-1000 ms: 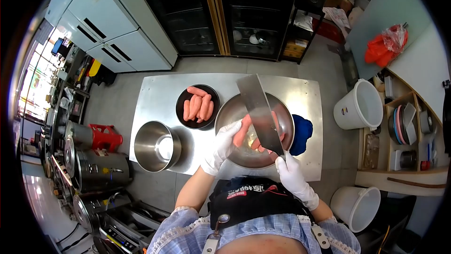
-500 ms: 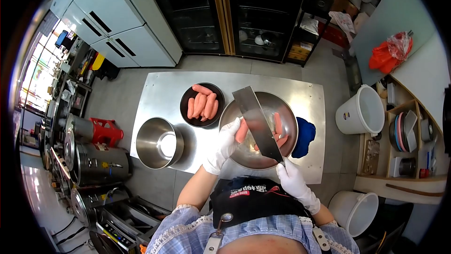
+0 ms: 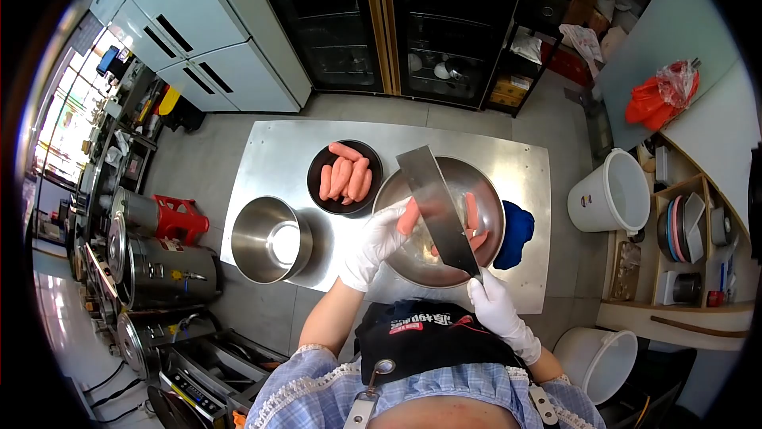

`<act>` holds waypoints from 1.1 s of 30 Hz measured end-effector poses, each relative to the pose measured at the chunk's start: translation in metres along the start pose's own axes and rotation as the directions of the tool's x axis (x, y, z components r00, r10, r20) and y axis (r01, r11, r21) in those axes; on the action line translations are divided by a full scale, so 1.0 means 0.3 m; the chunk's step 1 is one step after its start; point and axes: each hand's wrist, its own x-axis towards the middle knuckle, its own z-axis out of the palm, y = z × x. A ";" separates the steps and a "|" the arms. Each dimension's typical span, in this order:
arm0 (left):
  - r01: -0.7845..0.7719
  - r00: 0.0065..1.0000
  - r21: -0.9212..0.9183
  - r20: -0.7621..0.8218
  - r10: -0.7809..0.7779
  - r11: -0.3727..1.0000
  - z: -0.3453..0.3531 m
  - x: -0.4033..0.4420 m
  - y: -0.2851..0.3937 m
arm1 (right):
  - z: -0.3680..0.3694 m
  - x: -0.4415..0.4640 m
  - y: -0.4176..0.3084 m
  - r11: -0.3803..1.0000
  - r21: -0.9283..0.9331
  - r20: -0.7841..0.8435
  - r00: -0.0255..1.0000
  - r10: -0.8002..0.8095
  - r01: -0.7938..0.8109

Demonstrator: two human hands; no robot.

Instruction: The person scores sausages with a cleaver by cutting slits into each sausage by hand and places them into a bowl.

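Observation:
My left hand, in a white glove, grips a pink sausage over the left side of a wide steel bowl. The handle of a broad cleaver is in my gloved right hand. Its blade slants up and left across the bowl, close to the held sausage, and hides part of the bowl's inside. Sausage pieces lie in the bowl to the right of the blade. Whole sausages fill a black bowl behind my left hand.
An open steel pot stands at the left of the metal table. A blue cloth touches the steel bowl's right side. White buckets stand on the floor at the right, beside wooden shelves.
The cleaver has swung down and left relative to the bowl, its handle still in my right hand. My left hand keeps its sausage. The whole view has shifted slightly.

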 end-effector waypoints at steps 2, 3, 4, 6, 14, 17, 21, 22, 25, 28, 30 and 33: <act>0.004 0.961 0.183 -0.274 0.048 0.983 0.071 0.008 -0.001 | 0.001 0.002 -0.009 1.000 -0.019 -0.021 1.000 -0.020 0.019; 0.004 0.961 0.183 -0.273 0.047 0.983 0.071 0.008 -0.002 | 0.000 0.003 -0.015 1.000 -0.019 -0.022 1.000 -0.020 0.019; 0.017 0.959 0.201 -0.281 0.041 0.980 0.072 0.007 -0.003 | -0.001 0.004 -0.023 1.000 -0.009 -0.029 1.000 0.002 -0.002; 0.030 0.957 0.219 -0.289 0.036 0.975 0.064 0.002 -0.009 | -0.001 0.008 -0.038 1.000 0.002 -0.036 0.999 0.023 -0.023; 0.039 0.894 0.220 -0.444 0.065 0.975 -0.054 -0.026 -0.072 | 0.013 0.043 -0.033 0.999 0.022 -0.027 0.999 0.030 -0.030; 0.073 0.874 0.275 -0.481 0.072 0.959 -0.057 -0.042 -0.074 | 0.014 0.049 -0.040 0.999 0.022 -0.036 0.999 0.038 -0.038; 0.093 0.870 0.336 -0.486 0.088 0.937 -0.046 -0.035 -0.076 | 0.012 0.050 -0.037 0.996 0.084 -0.034 0.999 0.039 -0.036; 0.094 0.870 0.334 -0.486 0.086 0.938 -0.030 -0.026 -0.077 | 0.009 0.050 -0.044 0.996 0.087 -0.040 0.998 0.039 -0.036; 0.011 0.904 0.248 -0.416 0.096 0.969 0.022 -0.002 -0.063 | 0.006 0.043 -0.069 0.990 0.133 -0.063 0.997 0.049 -0.040; -0.039 0.902 0.282 -0.402 0.155 0.959 0.039 0.007 -0.043 | -0.003 0.036 -0.084 0.988 0.148 -0.068 0.997 0.048 -0.037; -0.033 0.908 0.273 -0.394 0.143 0.961 0.042 0.002 -0.031 | -0.005 0.025 -0.076 0.992 0.119 -0.055 0.998 0.041 -0.034; -0.061 0.918 0.264 -0.364 0.158 0.963 0.015 0.011 -0.027 | 0.009 0.010 -0.047 0.998 0.055 -0.021 0.999 0.034 -0.033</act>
